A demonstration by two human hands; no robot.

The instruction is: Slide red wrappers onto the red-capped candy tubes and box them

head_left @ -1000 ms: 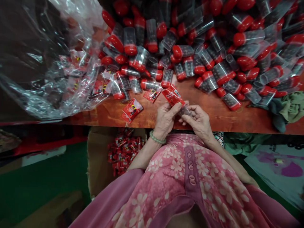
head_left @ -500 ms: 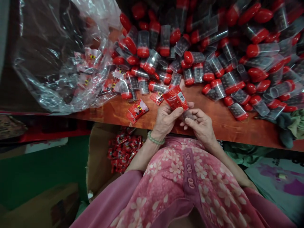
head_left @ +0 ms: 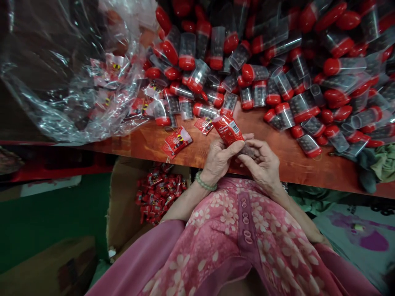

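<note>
My left hand (head_left: 219,160), with a green bead bracelet on the wrist, is closed around a red printed wrapper (head_left: 228,128) that bears a barcode. From the wrapper's lower end sticks a clear tube (head_left: 247,151) with dark contents. My right hand (head_left: 263,162) grips this end, thumb on top. How far the tube reaches inside the wrapper is hidden. Left of my hands, a flat red wrapper (head_left: 177,142) lies on the wooden table (head_left: 284,164), and a second one (head_left: 203,125) is behind it.
A large heap of clear tubes with red caps (head_left: 304,105) covers the table's far side. A transparent plastic bag (head_left: 64,119) with red wrappers stands at left. Below the edge, a cardboard box (head_left: 123,197) holds many red wrapped pieces (head_left: 160,193). Cloth (head_left: 384,162) lies at right.
The wrapper's top edge has dropped slightly and the wrapper sits further along the tube. Both hands remain together on it. The view has shifted a little.
</note>
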